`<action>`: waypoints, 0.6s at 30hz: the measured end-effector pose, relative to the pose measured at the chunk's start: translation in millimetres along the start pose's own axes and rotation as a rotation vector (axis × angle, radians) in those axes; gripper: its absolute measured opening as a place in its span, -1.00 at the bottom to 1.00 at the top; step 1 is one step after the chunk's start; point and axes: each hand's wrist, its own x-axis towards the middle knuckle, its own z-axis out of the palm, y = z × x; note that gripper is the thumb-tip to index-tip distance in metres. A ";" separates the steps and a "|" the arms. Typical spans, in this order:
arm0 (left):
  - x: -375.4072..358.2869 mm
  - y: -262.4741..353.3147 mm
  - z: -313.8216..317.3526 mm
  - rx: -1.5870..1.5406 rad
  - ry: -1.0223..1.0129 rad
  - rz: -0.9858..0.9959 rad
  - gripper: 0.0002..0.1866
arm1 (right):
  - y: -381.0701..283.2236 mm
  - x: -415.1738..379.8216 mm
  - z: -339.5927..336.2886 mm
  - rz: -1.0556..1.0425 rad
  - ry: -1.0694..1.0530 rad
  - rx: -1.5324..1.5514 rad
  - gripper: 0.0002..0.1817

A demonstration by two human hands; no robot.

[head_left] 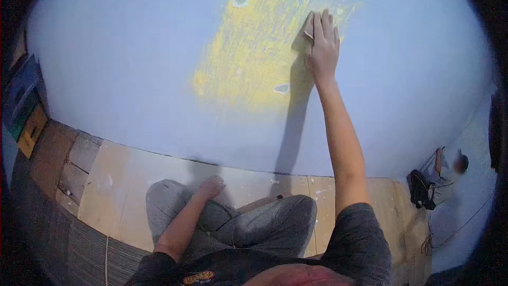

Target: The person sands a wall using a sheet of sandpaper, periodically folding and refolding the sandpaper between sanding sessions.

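The right hand (323,42) pressed flat, fingers together, what looked like a sanding pad (308,25) to the wall (132,63); a yellow patch (254,47) lay abraded leftward, its surroundings untouched; the left hand (211,186) rested loosely curled on the knee (164,190)

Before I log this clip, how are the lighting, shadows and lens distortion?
Head view: strong fisheye, black corners, the pale blue wall bulges and its base curves. Light falls brightest on the scraped yellow patch. The right hand, pressing a small sanding pad, and its forearm cast a dark shadow down the wall. Edges look dim and soft.
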 end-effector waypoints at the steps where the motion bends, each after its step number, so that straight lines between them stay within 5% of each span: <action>1: -1.5 -6.2 5.5 0.028 0.007 0.008 -0.56 | 6.4 5.9 5.7 -0.008 -0.020 -0.017 -0.40; 8: -25.1 38.0 -49.4 0.023 -0.156 -0.174 -0.46 | -17.1 -64.9 36.7 0.004 -0.048 -0.057 -0.32; 11: -38.3 57.7 -75.2 -0.138 -0.162 -0.251 -0.44 | -38.4 -131.7 33.1 -0.009 -0.216 -0.054 -0.31; 12: -22.1 23.4 -22.5 0.078 -0.178 -0.104 -0.44 | -38.5 -157.3 33.6 -0.026 -0.267 -0.063 -0.32; 18: -32.7 46.8 -46.5 -0.425 -0.159 -0.349 -0.46 | -28.3 -175.7 21.3 -0.112 -0.441 -0.063 -0.33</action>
